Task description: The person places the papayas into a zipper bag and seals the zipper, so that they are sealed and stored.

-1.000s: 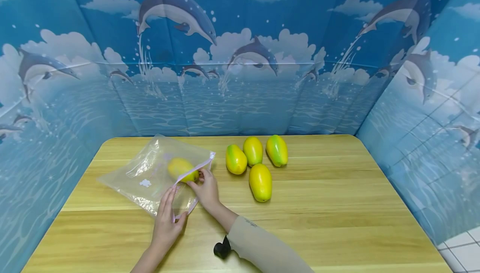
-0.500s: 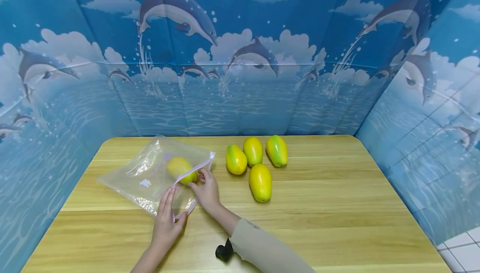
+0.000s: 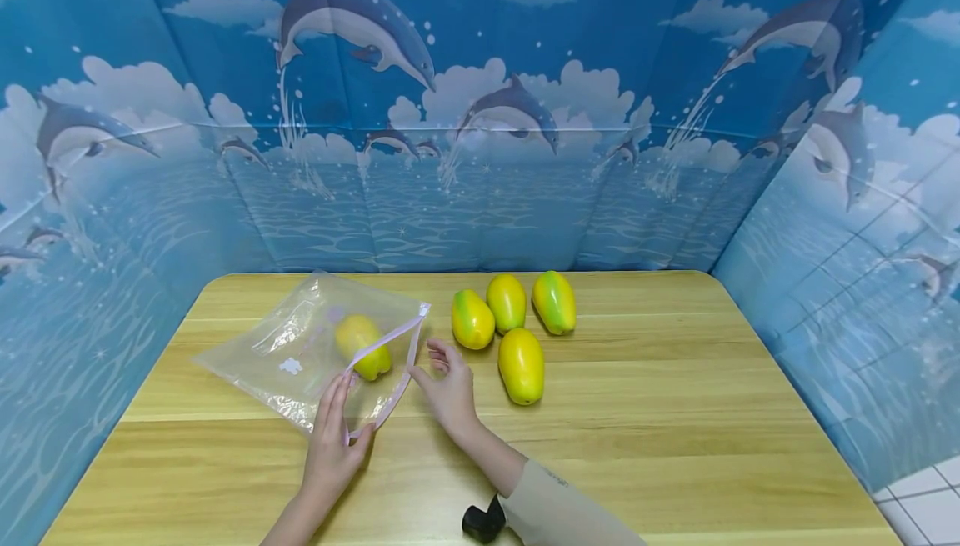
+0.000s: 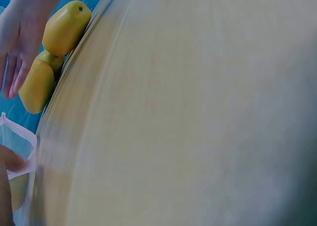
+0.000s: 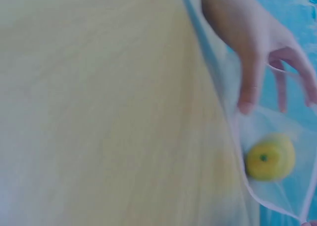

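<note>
Right hand [image 3: 450, 386] has pulled back off the yellow fruit [image 3: 375, 364], which has swung round a bit. Fruit's lying in the clear bag [image 3: 255, 354], near the mouth. Left hand [image 3: 336, 438] has its grip on the bag's rim; right grip's loose, thumb spread. Four more fruits [image 3: 521, 367] sit right of that on the counter [image 3: 660, 413], dolphin curtain [image 3: 480, 212] behind.

Bright and even in the head view, with white glare on the bag [image 3: 296, 325], highlights on the fruit [image 3: 521, 367] and a pale sheen low on the table [image 3: 645, 421]. Hazy and soft in both wrist views, darkened toward the left one's right edge, blurred at the right hand [image 5: 257, 40] in the other.
</note>
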